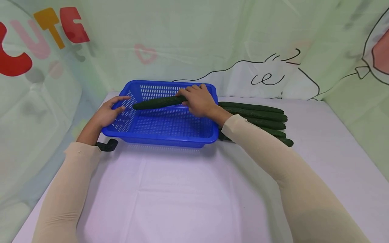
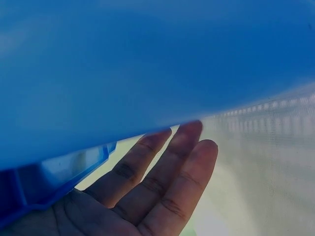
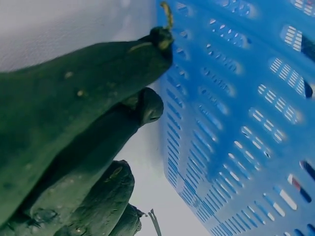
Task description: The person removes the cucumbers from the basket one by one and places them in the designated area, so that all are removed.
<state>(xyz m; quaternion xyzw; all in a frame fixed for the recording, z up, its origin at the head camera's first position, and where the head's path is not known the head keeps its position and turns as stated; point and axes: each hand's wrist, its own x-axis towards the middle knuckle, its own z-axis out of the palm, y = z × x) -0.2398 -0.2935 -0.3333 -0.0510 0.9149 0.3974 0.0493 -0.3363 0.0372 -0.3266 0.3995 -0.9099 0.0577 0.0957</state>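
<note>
In the head view my right hand (image 1: 199, 101) grips one end of a dark green cucumber (image 1: 158, 102). The cucumber lies nearly level over the blue plastic basket (image 1: 161, 139), its free end pointing left. My left hand (image 1: 107, 111) is at the basket's left end, thumb and forefinger reaching over the rim. In the left wrist view, three fairly straight fingers (image 2: 172, 196) lie against the blurred blue plastic. More cucumbers (image 1: 261, 116) lie side by side right of the basket, partly hidden by my right forearm. Their stem ends show close up beside the slotted basket wall (image 3: 211, 98) in the right wrist view.
A white cloth covers the table (image 1: 182, 192). Behind and at the sides hangs a pale green curtain (image 1: 194, 40) with letters and line drawings. A black device (image 1: 107, 145) sits at my left wrist, by the basket's front left corner.
</note>
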